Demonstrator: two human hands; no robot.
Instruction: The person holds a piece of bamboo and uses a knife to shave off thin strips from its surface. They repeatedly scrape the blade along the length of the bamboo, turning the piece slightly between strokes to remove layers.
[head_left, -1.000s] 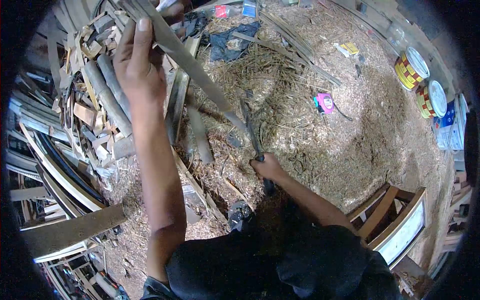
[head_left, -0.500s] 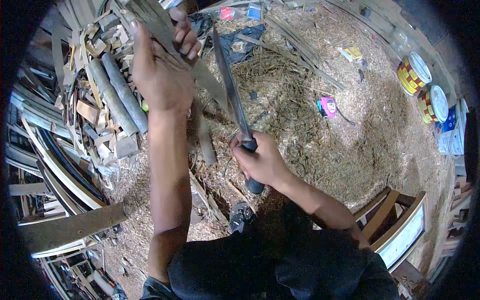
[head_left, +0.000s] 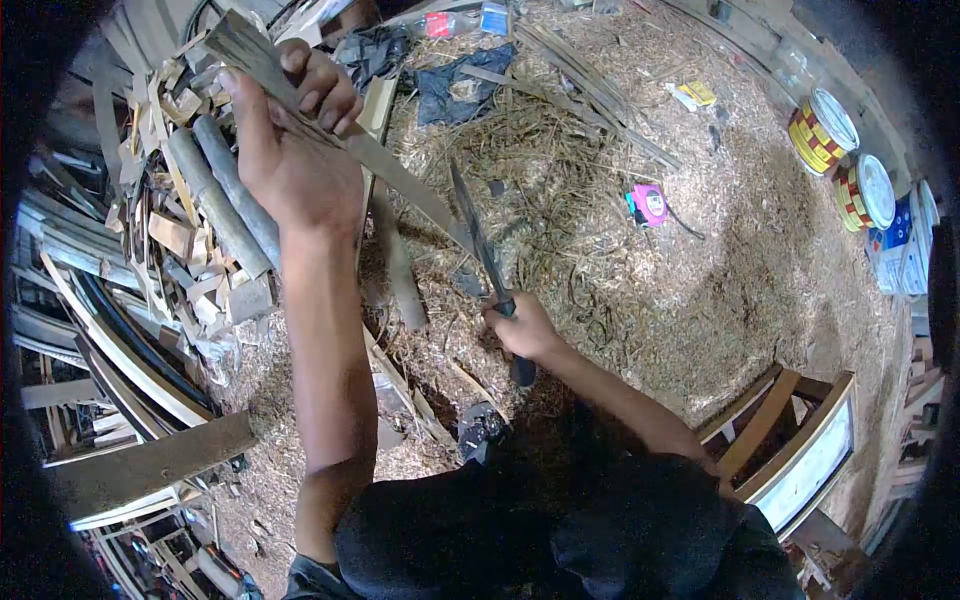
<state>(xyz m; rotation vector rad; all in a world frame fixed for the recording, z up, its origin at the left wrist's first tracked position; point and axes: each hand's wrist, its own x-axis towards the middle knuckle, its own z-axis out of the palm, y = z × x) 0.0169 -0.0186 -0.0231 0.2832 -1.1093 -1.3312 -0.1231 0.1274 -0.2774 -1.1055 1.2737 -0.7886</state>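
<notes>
Our left hand [head_left: 290, 150] has its fingers wrapped around the bamboo strip [head_left: 400, 185], held slanting. The knife [head_left: 480, 245], clamped in our right hand [head_left: 520, 328], has dropped from its raised swing to meet the strip's lower end, so shaving continues. Shavings cover the floor [head_left: 740, 250]; offcuts [head_left: 190, 230] pile left.
</notes>
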